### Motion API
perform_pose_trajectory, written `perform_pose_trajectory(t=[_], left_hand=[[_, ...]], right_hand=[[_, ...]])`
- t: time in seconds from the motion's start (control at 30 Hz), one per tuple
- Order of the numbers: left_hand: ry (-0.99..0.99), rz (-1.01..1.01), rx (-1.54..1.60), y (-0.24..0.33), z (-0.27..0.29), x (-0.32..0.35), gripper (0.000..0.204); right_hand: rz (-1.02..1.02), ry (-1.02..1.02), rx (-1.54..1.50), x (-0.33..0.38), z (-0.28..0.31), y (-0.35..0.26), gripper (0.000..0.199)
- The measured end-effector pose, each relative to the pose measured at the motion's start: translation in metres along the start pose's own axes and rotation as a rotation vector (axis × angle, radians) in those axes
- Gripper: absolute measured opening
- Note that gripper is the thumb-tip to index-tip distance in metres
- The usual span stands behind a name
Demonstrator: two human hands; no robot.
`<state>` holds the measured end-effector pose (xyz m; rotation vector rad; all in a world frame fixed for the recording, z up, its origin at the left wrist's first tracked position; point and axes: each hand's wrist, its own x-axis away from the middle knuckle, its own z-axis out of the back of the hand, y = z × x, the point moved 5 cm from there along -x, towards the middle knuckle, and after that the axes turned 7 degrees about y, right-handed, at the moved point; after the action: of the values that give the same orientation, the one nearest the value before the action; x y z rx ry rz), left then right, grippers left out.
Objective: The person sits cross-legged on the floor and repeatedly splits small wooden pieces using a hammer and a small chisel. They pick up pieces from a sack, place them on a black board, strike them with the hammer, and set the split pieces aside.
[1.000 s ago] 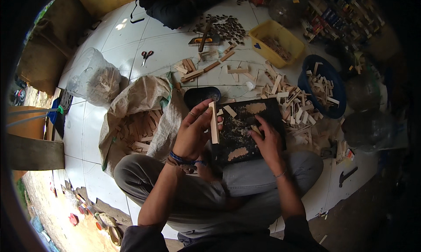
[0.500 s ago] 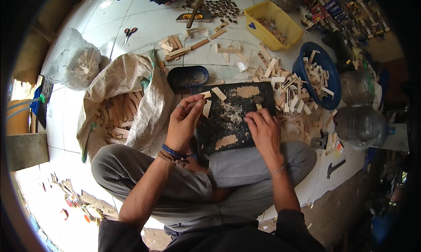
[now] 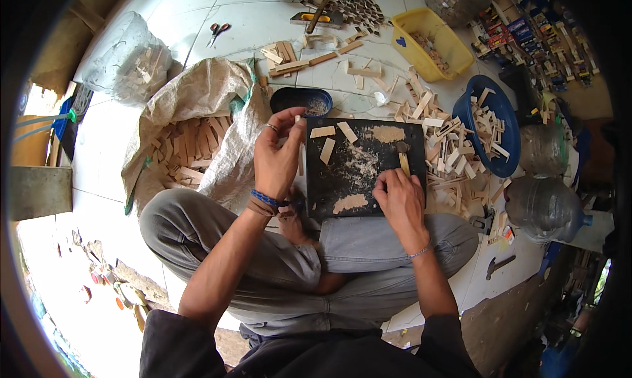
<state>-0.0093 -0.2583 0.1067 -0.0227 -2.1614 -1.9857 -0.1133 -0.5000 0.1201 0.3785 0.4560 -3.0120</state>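
Note:
My left hand (image 3: 278, 153) is raised just off the left edge of a black board (image 3: 322, 203), its thumb and forefinger pinched together. Whatever sits between those fingertips is too small to make out. On the board's right side, my right hand (image 3: 400, 199) grips the handle of a small hammer (image 3: 404, 161), whose head points away from me. Three flat wood pieces lie at the board's upper left, among them a slanted wood piece (image 3: 347, 132). Pale wood dust (image 3: 359, 166) is scattered over the middle of the board.
A woven sack (image 3: 234, 148) of wood pieces stands left of the board. A dark blue tray (image 3: 283, 100) sits beyond it. At the right are a wood pile (image 3: 454, 148), a blue basin (image 3: 484, 164) and a yellow tub (image 3: 421, 23). Scissors (image 3: 216, 34) lie farther off.
The view has shifted, so the surroundings sit farther right. My left hand has drawn left, off the wood pieces, which now show in full. My right hand stays on the hammer.

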Motion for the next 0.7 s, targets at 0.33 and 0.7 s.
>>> perform_pose_trajectory(t=[0.33, 0.7], left_hand=[[-0.004, -0.074, 0.179, 0.0, -0.001, -0.003, 0.026], [0.038, -0.017, 0.112, -0.004, -0.002, -0.003, 0.022]], right_hand=[[-0.399, 0.012, -0.496, 0.007, -0.006, -0.007, 0.018], [-0.229, -0.068, -0.371, -0.029, -0.004, -0.017, 0.02]])
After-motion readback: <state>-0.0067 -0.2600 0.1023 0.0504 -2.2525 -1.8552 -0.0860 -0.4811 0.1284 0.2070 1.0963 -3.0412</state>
